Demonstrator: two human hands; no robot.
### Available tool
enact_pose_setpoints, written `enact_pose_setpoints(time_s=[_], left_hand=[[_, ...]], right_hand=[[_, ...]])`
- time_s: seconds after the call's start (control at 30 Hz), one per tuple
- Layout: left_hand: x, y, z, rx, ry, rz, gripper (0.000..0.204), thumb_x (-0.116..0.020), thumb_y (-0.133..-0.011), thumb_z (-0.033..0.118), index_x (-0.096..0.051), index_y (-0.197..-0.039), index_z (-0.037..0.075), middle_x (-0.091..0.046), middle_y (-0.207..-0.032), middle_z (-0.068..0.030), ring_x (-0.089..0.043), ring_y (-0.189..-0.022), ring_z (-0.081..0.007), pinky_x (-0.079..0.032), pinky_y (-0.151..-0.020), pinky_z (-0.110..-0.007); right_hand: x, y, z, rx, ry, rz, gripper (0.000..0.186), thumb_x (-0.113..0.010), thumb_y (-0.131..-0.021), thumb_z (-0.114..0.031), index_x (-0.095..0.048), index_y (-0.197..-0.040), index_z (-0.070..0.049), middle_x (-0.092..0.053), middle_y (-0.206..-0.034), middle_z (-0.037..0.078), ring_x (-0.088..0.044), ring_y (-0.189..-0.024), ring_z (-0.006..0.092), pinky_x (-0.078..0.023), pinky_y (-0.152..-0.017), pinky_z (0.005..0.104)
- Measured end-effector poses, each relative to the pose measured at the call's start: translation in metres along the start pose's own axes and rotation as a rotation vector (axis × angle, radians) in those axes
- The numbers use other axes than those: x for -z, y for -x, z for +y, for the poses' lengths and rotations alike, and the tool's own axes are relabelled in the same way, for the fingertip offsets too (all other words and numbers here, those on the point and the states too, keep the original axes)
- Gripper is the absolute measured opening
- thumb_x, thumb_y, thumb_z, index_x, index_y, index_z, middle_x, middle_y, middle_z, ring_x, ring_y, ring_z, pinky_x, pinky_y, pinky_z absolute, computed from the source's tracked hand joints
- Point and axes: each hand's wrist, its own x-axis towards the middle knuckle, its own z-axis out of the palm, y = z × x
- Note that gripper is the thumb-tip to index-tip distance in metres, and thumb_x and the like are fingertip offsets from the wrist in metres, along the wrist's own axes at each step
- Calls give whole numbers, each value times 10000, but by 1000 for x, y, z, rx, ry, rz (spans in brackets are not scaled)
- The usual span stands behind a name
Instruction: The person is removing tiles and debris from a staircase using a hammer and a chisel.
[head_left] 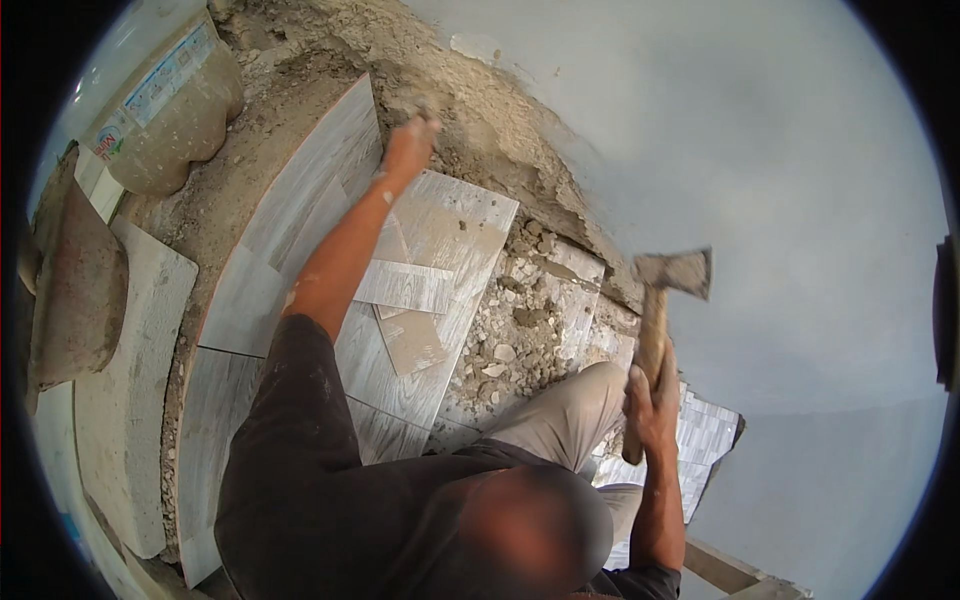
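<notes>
My left hand (408,148) is closed at the base of the rough, broken plaster edge (510,130), beside the corner of the tiled steps. It seems to grip something small and blurred that I cannot make out. My right hand (652,405) is closed round the wooden handle of a hatchet-like tool (676,272), its dusty metal head raised in front of the wall. Between my hands lie wood-look grey tiles (430,210), some loose cut tile pieces (405,340) and a patch of mortar rubble (510,340).
A dusty cut-down plastic container (175,125) stands at the upper left. A rusty metal pan (80,290) sits by a pale slab (130,400) at the left. A grey wall (800,250) rises at the right, and my bent leg (550,420) is over the tiles below.
</notes>
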Motion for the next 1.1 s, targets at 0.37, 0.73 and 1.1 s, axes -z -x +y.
enact_pose_setpoints(time_s=[0.37,0.73,1.1], left_hand=[[-54,8,-3,-121,-169,72,270,-497,-916,287,-560,-904,25,-608,-759,-239,-600,-730,-427,-458,-632,-467],[-57,15,22,-55,-60,245,306,-537,-896,288,-552,-906,-17,-602,-807,-267,-573,-785,-460,-442,-677,-482],[-49,0,-10,9,694,363,305,-618,-870,219,-540,-802,-68,-635,-719,-155,-652,-635,-200,-527,-535,-317]], right_hand=[[52,65,147,-101,-18,188,576,-512,-899,-140,-259,-1413,-89,-500,-671,29,-471,-521,108,-409,-447,253],[81,123,313,-286,-257,316,590,-532,-893,-153,-255,-1408,-75,-497,-645,33,-483,-492,111,-409,-418,261],[79,131,320,-299,-302,351,591,-545,-882,-135,-271,-1397,-39,-493,-616,37,-458,-441,122,-398,-390,277]])
